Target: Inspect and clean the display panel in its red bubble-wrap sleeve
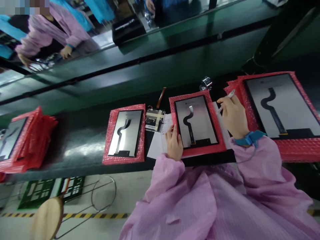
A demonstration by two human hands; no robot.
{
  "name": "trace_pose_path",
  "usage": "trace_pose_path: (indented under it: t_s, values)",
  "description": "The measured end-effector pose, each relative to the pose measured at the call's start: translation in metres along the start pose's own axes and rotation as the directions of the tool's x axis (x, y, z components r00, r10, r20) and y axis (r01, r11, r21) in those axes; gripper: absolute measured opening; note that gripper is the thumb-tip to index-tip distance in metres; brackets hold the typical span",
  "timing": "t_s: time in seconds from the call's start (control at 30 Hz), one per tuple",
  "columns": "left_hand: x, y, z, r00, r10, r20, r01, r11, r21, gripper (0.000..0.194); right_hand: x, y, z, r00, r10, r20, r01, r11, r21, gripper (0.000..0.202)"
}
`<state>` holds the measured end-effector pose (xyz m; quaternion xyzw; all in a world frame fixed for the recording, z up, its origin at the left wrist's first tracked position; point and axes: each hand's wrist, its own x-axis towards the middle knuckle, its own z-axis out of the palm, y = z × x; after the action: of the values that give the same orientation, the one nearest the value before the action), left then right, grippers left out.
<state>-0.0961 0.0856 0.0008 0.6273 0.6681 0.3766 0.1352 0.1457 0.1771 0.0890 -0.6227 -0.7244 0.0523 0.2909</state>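
Note:
In front of me a display panel [200,123] with a curved black flex cable lies on a red bubble-wrap bag [220,133], over white paper sheets [156,145]. The fingers of my left hand [174,142] rest on the bag's left edge, beside the panel. My right hand [233,113], wearing a blue wrist strap, is closed around a white pen [231,94] just right of that bag. Left of the papers, another panel [127,131] lies on red wrap. A small taped module [155,118] with an orange flex cable sits between the two panels.
A large stack of wrapped panels [287,106] stands at the right, another stack [35,140] at far left. A shiny metal object [206,83] lies behind the middle panel. A stool [48,218] and green crate [37,191] are below. People work across the bench.

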Motion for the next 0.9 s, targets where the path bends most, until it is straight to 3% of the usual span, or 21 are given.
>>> trace_pose_path:
  t_s: [0.2, 0.3, 0.43, 0.53, 0.63, 0.77, 0.9]
  values:
    - [0.000, -0.004, 0.003, 1.000, 0.007, -0.006, -0.007, 1.000, 0.009, 0.050, 0.017, 0.000, -0.006, 0.999, 0.017, 0.050, -0.017, 1.000, -0.010, 0.044]
    - [0.000, -0.006, 0.005, 1.000, 0.027, -0.006, -0.027, 1.000, 0.011, 0.049, 0.035, -0.001, -0.004, 0.986, 0.129, 0.102, -0.116, 0.985, -0.125, 0.047]
    - [0.001, -0.004, 0.000, 0.997, 0.073, -0.020, -0.074, 0.997, -0.008, 0.048, 0.048, -0.004, 0.011, 0.932, 0.295, 0.209, -0.229, 0.929, -0.292, 0.046]
    - [0.005, -0.005, -0.020, 0.995, 0.095, -0.037, -0.095, 0.995, -0.015, 0.042, 0.044, -0.006, 0.024, 0.969, 0.194, 0.152, -0.148, 0.952, -0.269, 0.039]
    - [0.009, -0.012, -0.047, 0.986, 0.056, -0.158, -0.043, 0.996, 0.083, 0.036, 0.038, -0.009, 0.034, 0.990, 0.007, 0.142, 0.017, 0.986, -0.167, 0.036]
    - [0.001, -0.032, -0.077, 0.965, -0.043, -0.257, 0.125, 0.941, 0.314, 0.037, 0.033, -0.008, 0.046, 0.967, -0.120, 0.226, 0.143, 0.986, -0.089, 0.043]
    - [-0.017, -0.062, -0.100, 0.922, -0.205, -0.330, 0.352, 0.798, 0.489, 0.049, 0.031, -0.001, 0.054, 0.955, -0.157, 0.253, 0.190, 0.976, -0.110, 0.047]
